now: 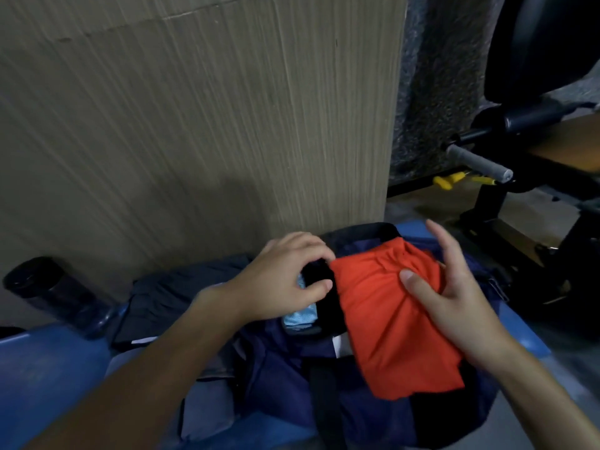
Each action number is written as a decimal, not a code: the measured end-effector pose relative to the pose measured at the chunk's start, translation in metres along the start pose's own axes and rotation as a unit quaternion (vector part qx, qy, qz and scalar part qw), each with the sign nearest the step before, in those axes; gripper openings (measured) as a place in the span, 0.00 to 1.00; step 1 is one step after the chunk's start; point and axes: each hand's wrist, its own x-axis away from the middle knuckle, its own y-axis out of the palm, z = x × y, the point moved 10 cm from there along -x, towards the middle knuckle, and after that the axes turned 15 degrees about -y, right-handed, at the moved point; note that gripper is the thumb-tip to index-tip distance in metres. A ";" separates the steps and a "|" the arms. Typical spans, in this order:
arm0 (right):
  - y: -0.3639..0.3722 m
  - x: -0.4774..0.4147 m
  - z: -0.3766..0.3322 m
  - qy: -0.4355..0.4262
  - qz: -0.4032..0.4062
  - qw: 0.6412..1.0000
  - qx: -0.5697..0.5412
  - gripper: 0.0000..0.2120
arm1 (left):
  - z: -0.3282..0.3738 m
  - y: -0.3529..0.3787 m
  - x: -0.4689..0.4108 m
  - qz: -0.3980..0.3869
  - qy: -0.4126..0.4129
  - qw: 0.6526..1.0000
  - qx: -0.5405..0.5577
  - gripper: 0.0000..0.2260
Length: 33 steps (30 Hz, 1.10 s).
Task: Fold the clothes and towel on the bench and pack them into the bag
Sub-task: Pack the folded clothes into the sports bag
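A dark garment (168, 297) is lying on the blue table (48, 358). The left hand (285, 274) is curling its fingers around the rim of the bag (285, 368), just beside a folded orange cloth (383, 319), which the right hand (454, 297) is pinching above it.

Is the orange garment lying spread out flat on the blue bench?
No, the right hand holds the folded orange garment over the navy bag, whose black strap the left hand grips.

The blue surface (42, 368) carries a navy bag (285, 368), a dark garment (168, 297) just behind it, and a dark bottle (55, 297) at the left.
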 end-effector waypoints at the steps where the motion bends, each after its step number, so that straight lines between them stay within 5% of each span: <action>1: -0.004 0.001 0.005 0.007 -0.004 1.000 0.011 0.33 | 0.000 0.006 -0.002 -0.012 0.003 1.000 -0.019 0.12; 5: -0.021 0.006 0.010 0.005 0.027 0.998 0.052 0.29 | -0.002 0.022 -0.007 -0.039 0.014 0.997 -0.072 0.07; 11: -0.029 0.011 0.009 0.005 0.054 0.998 0.033 0.18 | -0.007 0.042 -0.009 -0.053 0.023 0.973 -0.225 0.19; 25: 0.019 0.000 -0.010 -0.058 -0.015 0.998 0.005 0.17 | -0.014 0.005 -0.049 -0.014 -0.098 0.994 0.049 0.32; 33: 0.031 -0.027 0.085 0.181 0.114 0.974 -0.080 0.13 | -0.011 -0.011 -0.053 0.008 -0.066 0.991 0.114 0.34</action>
